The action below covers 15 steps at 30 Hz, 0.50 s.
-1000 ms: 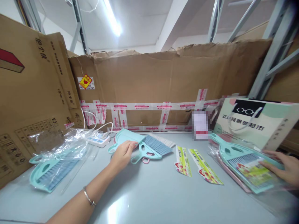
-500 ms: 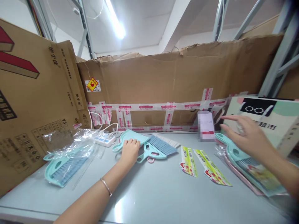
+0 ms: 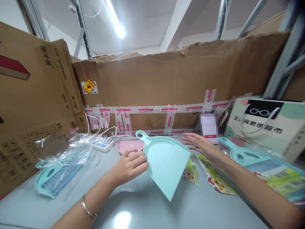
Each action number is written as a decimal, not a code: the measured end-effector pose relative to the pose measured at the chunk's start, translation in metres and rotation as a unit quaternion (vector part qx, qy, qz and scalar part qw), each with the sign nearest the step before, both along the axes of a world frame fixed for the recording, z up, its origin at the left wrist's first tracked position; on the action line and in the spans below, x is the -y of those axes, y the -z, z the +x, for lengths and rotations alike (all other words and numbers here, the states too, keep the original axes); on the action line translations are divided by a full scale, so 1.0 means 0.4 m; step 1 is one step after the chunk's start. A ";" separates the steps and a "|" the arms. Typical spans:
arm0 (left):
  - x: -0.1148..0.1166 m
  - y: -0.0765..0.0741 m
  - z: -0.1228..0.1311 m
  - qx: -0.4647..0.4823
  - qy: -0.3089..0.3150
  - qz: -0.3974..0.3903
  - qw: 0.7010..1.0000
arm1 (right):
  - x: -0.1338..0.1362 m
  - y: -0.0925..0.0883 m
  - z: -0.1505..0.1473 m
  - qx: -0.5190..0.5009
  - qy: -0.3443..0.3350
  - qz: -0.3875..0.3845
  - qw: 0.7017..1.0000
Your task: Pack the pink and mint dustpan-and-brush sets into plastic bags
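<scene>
My left hand [image 3: 130,164] is closed on the edge of a mint-green dustpan [image 3: 164,162] and holds it tilted up above the grey table [image 3: 143,210], handle pointing away. My right hand [image 3: 202,144] reaches in from the right with fingers stretched flat, just behind the dustpan's far edge, holding nothing. A pink dustpan [image 3: 130,145] lies on the table behind my left hand. The brush that lay here is hidden behind the raised dustpan.
A bagged mint brush-and-dustpan set [image 3: 57,171] lies at the left. Another packed set [image 3: 262,163] lies at the right by a paper bag [image 3: 264,127]. Two printed label cards [image 3: 209,175] lie mid-table. A power strip [image 3: 102,145] and cardboard walls [image 3: 166,86] stand behind.
My left hand has lifted the mint dustpan off the table and tilted it up, uncovering a pink one. My right hand has swung from the right-hand set toward the middle.
</scene>
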<state>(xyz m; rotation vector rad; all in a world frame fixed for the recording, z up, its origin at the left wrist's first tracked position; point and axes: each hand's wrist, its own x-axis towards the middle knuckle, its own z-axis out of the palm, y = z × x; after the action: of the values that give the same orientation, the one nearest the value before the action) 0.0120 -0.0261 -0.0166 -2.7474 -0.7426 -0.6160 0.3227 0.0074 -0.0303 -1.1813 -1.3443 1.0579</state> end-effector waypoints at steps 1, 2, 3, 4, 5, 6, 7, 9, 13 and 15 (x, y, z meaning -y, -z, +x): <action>0.002 -0.002 0.001 0.006 0.005 -0.031 0.999 | 0.010 0.004 0.000 0.013 -0.038 -0.029 0.999; 0.003 -0.001 0.001 0.018 0.010 -0.057 0.998 | 0.020 0.006 -0.004 0.024 -0.080 -0.055 0.995; 0.002 0.003 0.001 0.033 0.017 -0.074 0.997 | 0.030 0.007 -0.012 0.032 -0.127 -0.078 0.988; -0.001 0.009 0.001 0.058 0.024 -0.081 0.995 | 0.040 0.008 -0.022 0.033 -0.169 -0.093 0.981; -0.005 0.016 0.001 0.093 0.029 -0.077 0.992 | 0.048 0.009 -0.035 0.027 -0.203 -0.099 0.974; -0.009 0.023 0.003 0.141 0.025 -0.066 0.988 | 0.056 0.010 -0.050 0.018 -0.221 -0.093 0.971; -0.014 0.028 0.006 0.200 0.009 -0.054 0.978 | 0.062 0.011 -0.065 0.009 -0.219 -0.078 0.972; -0.020 0.033 0.014 0.335 -0.044 -0.074 0.938 | 0.071 0.017 -0.093 0.003 -0.164 -0.033 0.986; -0.018 0.028 0.036 0.464 -0.083 -0.375 0.798 | 0.085 0.041 -0.135 0.047 -0.066 0.033 0.996; -0.016 0.033 0.044 0.452 -0.088 -0.463 0.757 | 0.091 0.055 -0.147 0.052 -0.071 0.036 0.995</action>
<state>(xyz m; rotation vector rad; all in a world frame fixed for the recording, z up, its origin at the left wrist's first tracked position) 0.0298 -0.0198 -0.0299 -2.9244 -1.9173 -2.0636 0.2640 -0.0291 -0.0524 -1.1131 -1.5535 1.0492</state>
